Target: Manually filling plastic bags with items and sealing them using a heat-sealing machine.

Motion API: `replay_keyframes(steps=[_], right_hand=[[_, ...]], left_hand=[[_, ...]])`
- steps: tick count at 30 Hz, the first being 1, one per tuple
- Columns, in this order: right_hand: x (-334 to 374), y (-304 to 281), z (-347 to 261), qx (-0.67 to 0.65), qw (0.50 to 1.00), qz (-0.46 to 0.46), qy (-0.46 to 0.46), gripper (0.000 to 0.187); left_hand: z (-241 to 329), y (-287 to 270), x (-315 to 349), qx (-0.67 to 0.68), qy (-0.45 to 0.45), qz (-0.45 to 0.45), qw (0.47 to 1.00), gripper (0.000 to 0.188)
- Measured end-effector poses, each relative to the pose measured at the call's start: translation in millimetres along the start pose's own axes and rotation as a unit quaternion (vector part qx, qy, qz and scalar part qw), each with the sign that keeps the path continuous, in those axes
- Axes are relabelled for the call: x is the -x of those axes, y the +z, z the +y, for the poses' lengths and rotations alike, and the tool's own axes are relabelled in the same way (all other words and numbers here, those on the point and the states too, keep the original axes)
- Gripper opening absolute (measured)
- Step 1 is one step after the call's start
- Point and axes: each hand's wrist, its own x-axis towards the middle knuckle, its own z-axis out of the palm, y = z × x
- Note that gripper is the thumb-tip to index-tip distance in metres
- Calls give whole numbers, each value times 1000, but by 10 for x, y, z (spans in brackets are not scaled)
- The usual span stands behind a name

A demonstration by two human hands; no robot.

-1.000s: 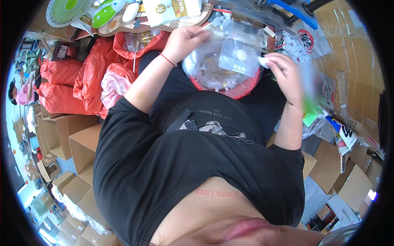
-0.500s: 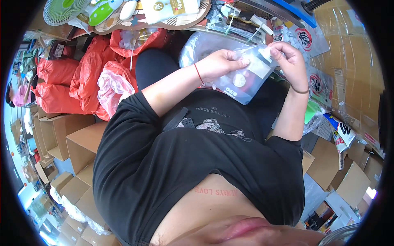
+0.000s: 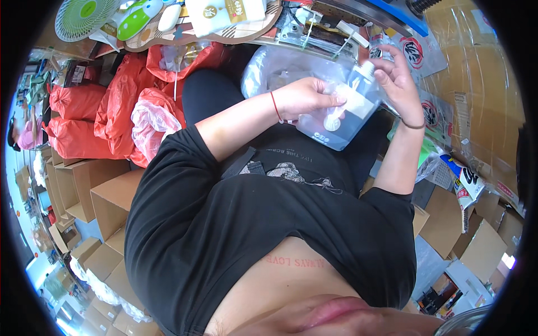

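My left hand point(image 3: 311, 99) grips a clear plastic spout pouch point(image 3: 335, 134) by its side, thumb lying across the front. The pouch is tilted in front of my torso, with its white spout point(image 3: 367, 68) pointing up to the right. A pale round mark and small print show on its face. Beside the spout, my right hand point(image 3: 400, 87) has its thumb and fingers apart, holding nothing. Some fingers pass behind the spout, and I cannot tell whether they touch it. Behind my left hand sits a large clear plastic bag point(image 3: 263, 70) with things in it.
Ahead, a bench machine point(image 3: 314, 33) has metal parts and a blue bar. A green fan point(image 3: 84, 19) and a white tissue pack point(image 3: 224, 15) lie on the patterned board at upper left. Red bags point(image 3: 81, 137) fill the left; cardboard boxes point(image 3: 112, 190) stand behind them and at right.
My right hand's fingers have spread from a pinch at the pouch's top corner, and the spout now shows. The pouch has shifted slightly down in my left hand's hold.
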Motion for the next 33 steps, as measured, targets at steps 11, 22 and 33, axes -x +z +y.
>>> replay_keyframes(steps=[11, 22, 33], right_hand=[[288, -294, 73, 501, 853, -122, 83, 39], [468, -401, 367, 424, 892, 157, 4, 21], [337, -380, 197, 562, 815, 141, 7, 22]], left_hand=[[464, -531, -276, -6, 29, 123, 992, 33], [478, -1398, 406, -819, 219, 437, 300, 60], [464, -1385, 653, -762, 225, 349, 497, 37]])
